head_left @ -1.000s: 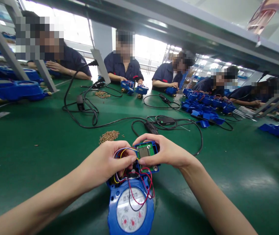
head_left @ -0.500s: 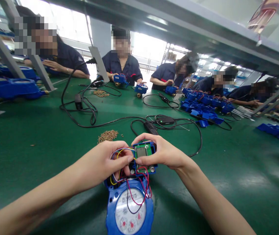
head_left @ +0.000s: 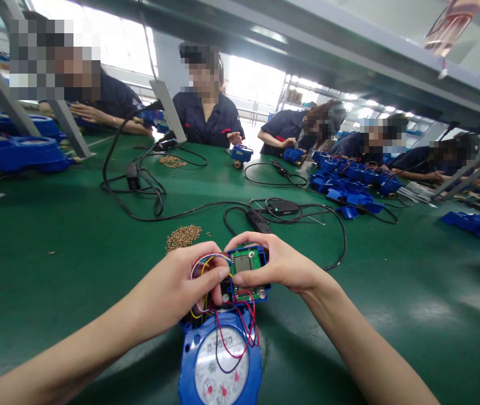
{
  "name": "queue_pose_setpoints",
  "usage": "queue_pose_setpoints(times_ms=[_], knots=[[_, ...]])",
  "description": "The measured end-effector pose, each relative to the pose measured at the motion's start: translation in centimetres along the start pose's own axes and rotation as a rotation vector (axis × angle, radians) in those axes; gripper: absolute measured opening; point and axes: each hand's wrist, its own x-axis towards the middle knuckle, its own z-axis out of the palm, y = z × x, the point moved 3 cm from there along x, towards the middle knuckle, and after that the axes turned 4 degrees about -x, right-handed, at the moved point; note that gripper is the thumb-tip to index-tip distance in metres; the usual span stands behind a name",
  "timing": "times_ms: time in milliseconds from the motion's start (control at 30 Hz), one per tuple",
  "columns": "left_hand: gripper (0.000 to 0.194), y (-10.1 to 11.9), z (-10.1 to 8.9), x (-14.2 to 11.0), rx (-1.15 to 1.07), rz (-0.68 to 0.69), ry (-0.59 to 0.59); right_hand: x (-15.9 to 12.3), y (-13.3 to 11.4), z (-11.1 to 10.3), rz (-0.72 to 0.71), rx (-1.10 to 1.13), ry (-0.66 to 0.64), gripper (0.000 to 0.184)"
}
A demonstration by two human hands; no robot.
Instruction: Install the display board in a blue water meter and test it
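A blue water meter (head_left: 184, 360) with a round white dial (head_left: 222, 365) lies in front of me. Above its dial, my right hand (head_left: 286, 263) grips a blue housing holding a green circuit board (head_left: 257, 260) with a small grey display (head_left: 242, 264). Its thumb rests across the front of the board, and the fingers curl behind. My left hand (head_left: 185, 281) is closed in a pinch at the board's left edge, on thin coloured wires (head_left: 201, 260); the fingertips are partly hidden. Red and black wires (head_left: 240, 355) loop down over the dial.
Beyond my hands lie a pile of small brass screws (head_left: 184, 237), a black handheld tool (head_left: 259, 221) and black cables (head_left: 189, 212). Blue meters (head_left: 341, 180) crowd the right rear, others (head_left: 21, 152) the left. Several co-workers sit opposite. A metal shelf (head_left: 290, 56) hangs overhead.
My hands keep almost the same grip, with the wires shifting slightly. Across the table, the middle co-worker's one blue meter has moved left towards the neighbour, and that co-worker's head has turned.
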Motion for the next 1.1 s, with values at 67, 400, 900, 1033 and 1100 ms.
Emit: queue_pose_setpoints(times_ms=[67, 400, 900, 1033, 1100], knots=[[0.021, 0.1, -0.2, 0.1, 0.023, -0.003, -0.050, 0.0, 0.1, 0.0, 0.009, 0.018, 0.002, 0.053], [0.022, 0.2, -0.3, -0.3, 0.063, -0.009, -0.032, 0.1, 0.0, 0.1, 0.031, 0.025, -0.019, 0.053], [0.018, 0.0, -0.3, 0.1, 0.028, -0.073, -0.078, 0.7, 1.1, 0.1, 0.046, 0.173, -0.008, 0.053], [0.019, -0.3, -0.3, 0.3, -0.049, -0.076, -0.087, 0.7, 1.1, -0.1, 0.024, 0.167, -0.014, 0.052], [0.020, -0.4, -0.4, 0.4, -0.108, -0.088, -0.113, 0.6, 1.1, -0.1, 0.015, 0.171, -0.018, 0.052]])
